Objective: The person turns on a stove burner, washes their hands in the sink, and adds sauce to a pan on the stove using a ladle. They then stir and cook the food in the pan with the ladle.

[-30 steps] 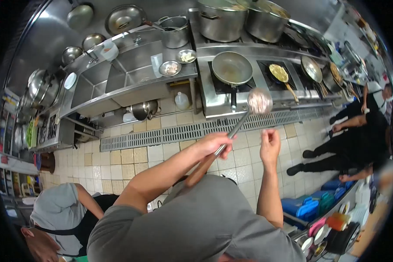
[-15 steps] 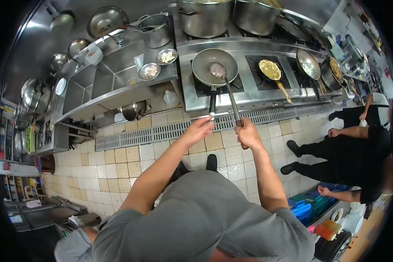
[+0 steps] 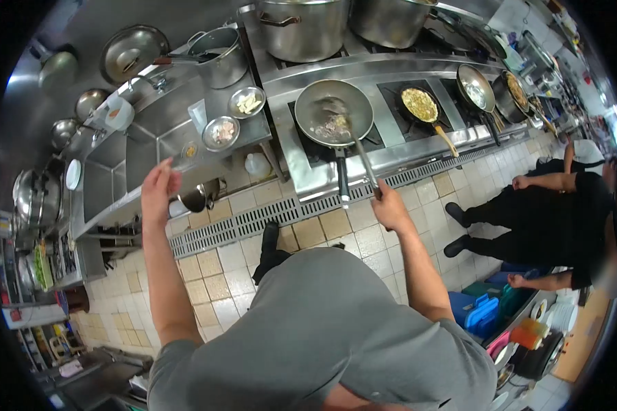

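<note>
My right hand [image 3: 391, 207] is wrapped round the handle of a long metal ladle [image 3: 364, 157]. The ladle's head is down in a deep frying pan [image 3: 353, 91] on the stove, among small pale and pinkish pieces. The pan's dark handle [image 3: 342, 179] points toward me, with no hand on it. My left hand [image 3: 160, 185] is raised near the sink counter's front edge, its fingers bent close together; whether they hold anything is too small to tell. Near it are a small bowl of pinkish food [image 3: 221, 133] and a bowl of pale pieces [image 3: 247, 103].
A pan with a yellow omelette-like food [image 3: 419, 104] and another pan [image 3: 476, 88] sit farther right on the stove [image 3: 392, 133]. Large pots [image 3: 301, 34] stand behind. Sinks [image 3: 140, 147] are at the left. Co-workers in black [image 3: 541, 212] stand at the right.
The ladle of pinkish food went from the air into the pan, and its handle passed from my left hand to my right. My left hand has moved left, away from the pan handle.
</note>
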`<state>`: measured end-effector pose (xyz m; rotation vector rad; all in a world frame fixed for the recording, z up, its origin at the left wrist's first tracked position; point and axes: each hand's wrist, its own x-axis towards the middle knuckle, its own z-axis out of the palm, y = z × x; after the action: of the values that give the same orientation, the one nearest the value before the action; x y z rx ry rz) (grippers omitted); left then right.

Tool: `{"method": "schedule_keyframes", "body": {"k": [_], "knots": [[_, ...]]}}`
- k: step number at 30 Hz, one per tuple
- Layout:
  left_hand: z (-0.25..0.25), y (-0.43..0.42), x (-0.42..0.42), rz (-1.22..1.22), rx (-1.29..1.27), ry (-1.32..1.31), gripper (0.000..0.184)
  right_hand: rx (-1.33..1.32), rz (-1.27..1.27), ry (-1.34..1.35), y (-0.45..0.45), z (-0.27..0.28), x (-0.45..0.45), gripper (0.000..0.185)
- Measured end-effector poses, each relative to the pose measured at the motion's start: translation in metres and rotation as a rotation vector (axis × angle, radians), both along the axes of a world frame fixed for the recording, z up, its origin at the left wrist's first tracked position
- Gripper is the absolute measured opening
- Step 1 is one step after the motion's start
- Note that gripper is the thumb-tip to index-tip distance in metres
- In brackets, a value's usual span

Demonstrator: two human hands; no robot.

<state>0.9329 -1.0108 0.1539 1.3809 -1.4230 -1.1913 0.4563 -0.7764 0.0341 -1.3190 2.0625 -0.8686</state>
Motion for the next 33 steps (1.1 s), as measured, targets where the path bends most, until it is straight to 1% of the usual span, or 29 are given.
{"method": "schedule_keyframes", "body": {"k": [1,3,4,5,6,7,8,9,10,11,12,15,16,18,19,20,21,22,23,24,26,28,29,30,31,32,33], "knots": [[-0.004,-0.040,0.003,-0.044,-0.037,-0.013,0.038,-0.048,-0.012,0.093,0.004,0.010,0.009,0.030],[-0.014,-0.114,0.010,-0.113,-0.068,-0.061,0.036,0.114,-0.098,-0.018,0.019,0.031,0.035,0.031],[-0.021,-0.147,0.007,-0.132,-0.066,-0.087,0.035,0.149,-0.202,-0.253,0.017,0.052,0.058,0.028],[-0.035,-0.189,0.009,-0.145,-0.125,-0.241,0.034,0.183,-0.298,-0.491,0.009,0.069,0.083,0.026],[-0.060,-0.234,0.017,-0.250,-0.216,-0.211,0.032,0.223,-0.334,-0.706,-0.007,0.076,0.093,0.017],[-0.067,-0.266,0.015,-0.260,-0.218,-0.240,0.030,0.151,-0.365,-0.748,-0.030,0.070,0.106,0.014],[-0.040,-0.278,0.009,-0.261,-0.238,-0.349,0.030,0.085,-0.414,-0.791,-0.052,0.059,0.120,0.011],[-0.016,-0.284,0.005,-0.291,-0.243,-0.458,0.030,0.098,-0.413,-0.779,-0.069,0.049,0.135,0.011],[-0.008,-0.296,0.010,-0.301,-0.235,-0.447,0.030,0.042,-0.399,-0.479,-0.081,0.038,0.150,0.010],[-0.003,-0.310,0.010,-0.291,-0.270,-0.340,0.031,-0.013,-0.387,-0.178,-0.089,0.034,0.163,0.010],[-0.004,-0.323,0.009,-0.286,-0.303,-0.231,0.031,-0.008,-0.414,-0.168,-0.090,0.042,0.175,0.010],[-0.024,-0.342,0.024,-0.314,-0.276,-0.179,0.032,0.232,-0.503,-0.673,-0.082,0.106,0.203,0.012],[-0.038,-0.361,0.022,-0.358,-0.280,-0.165,0.032,0.216,-0.548,-0.671,-0.089,0.097,0.206,0.012],[-0.102,-0.395,0.013,-0.474,-0.143,-0.258,0.040,-0.107,-0.668,-0.923,-0.109,0.057,0.207,0.014],[-0.123,-0.401,0.003,-0.503,-0.138,-0.250,0.040,-0.034,-0.630,-0.794,-0.128,0.055,0.208,0.014],[-0.140,-0.409,-0.008,-0.561,-0.140,-0.373,0.046,0.039,-0.586,-0.666,-0.143,0.053,0.213,0.015],[-0.157,-0.415,-0.020,-0.620,-0.150,-0.497,0.052,0.031,-0.614,-0.660,-0.144,0.049,0.223,0.015],[-0.180,-0.422,-0.032,-0.648,-0.163,-0.484,0.052,0.077,-0.642,-0.468,-0.145,0.048,0.228,0.013],[-0.204,-0.430,-0.046,-0.666,-0.108,-0.497,0.056,0.124,-0.668,-0.272,-0.148,0.050,0.231,0.012],[-0.223,-0.435,-0.060,-0.681,-0.053,-0.510,0.060,0.119,-0.705,-0.327,-0.141,0.063,0.242,0.010],[-0.246,-0.434,-0.083,-0.617,0.007,-0.496,0.063,0.120,-0.751,-0.653,-0.136,0.094,0.254,0.009],[-0.258,-0.427,-0.103,-0.570,-0.031,-0.492,0.058,-0.145,-0.741,-0.977,-0.133,0.074,0.242,0.012],[-0.275,-0.432,-0.116,-0.578,-0.037,-0.477,0.053,-0.200,-0.831,-0.924,-0.143,0.062,0.237,0.015],[-0.297,-0.443,-0.127,-0.581,-0.045,-0.465,0.048,-0.095,-0.842,-0.678,-0.157,0.067,0.239,0.022],[-0.327,-0.464,-0.137,-0.634,0.028,-0.460,0.043,-0.019,-0.777,-0.246,-0.160,0.055,0.239,0.027],[-0.347,-0.472,-0.148,-0.689,0.104,-0.459,0.039,0.141,-0.695,0.066,-0.156,0.048,0.233,0.031],[-0.306,-0.453,-0.147,-0.610,0.172,-0.470,0.035,0.085,-0.689,0.154,-0.148,0.036,0.228,0.029]]}}
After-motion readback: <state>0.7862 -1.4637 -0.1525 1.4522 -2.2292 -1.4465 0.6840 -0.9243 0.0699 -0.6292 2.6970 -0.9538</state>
